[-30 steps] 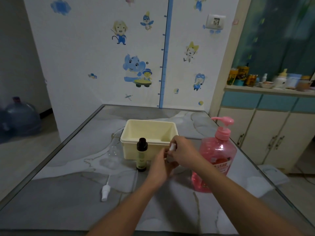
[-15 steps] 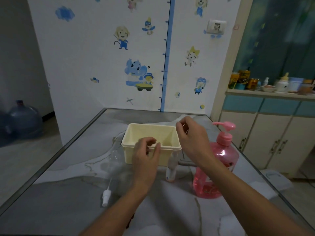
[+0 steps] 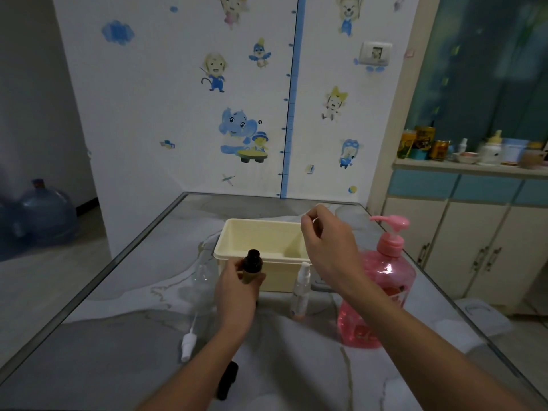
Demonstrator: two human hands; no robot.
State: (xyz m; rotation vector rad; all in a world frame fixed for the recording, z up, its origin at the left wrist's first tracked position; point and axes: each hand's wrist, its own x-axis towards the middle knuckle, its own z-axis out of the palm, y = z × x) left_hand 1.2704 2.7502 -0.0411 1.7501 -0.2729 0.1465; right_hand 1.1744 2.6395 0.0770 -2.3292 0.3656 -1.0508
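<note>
Lower centre of the frame: the left hand [image 3: 237,289] grips the dark bottle [image 3: 252,264] upright, just before the cream tub [image 3: 261,232]. Farther, right of centre, the right hand [image 3: 327,244] hangs over the tub's right rim, fingers curled; if they pinch something, I cannot tell.

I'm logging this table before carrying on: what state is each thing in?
cream tub: open, looks empty.
left hand: grips the dark bottle.
dark bottle: upright, black cap on.
right hand: raised over cream tub's corner, fingers curled; whether holding anything, unclear.
small spray bottle: upright on table, untouched.
pink pump bottle: upright, pump fitted.
loose spray head: lying on table.
</note>
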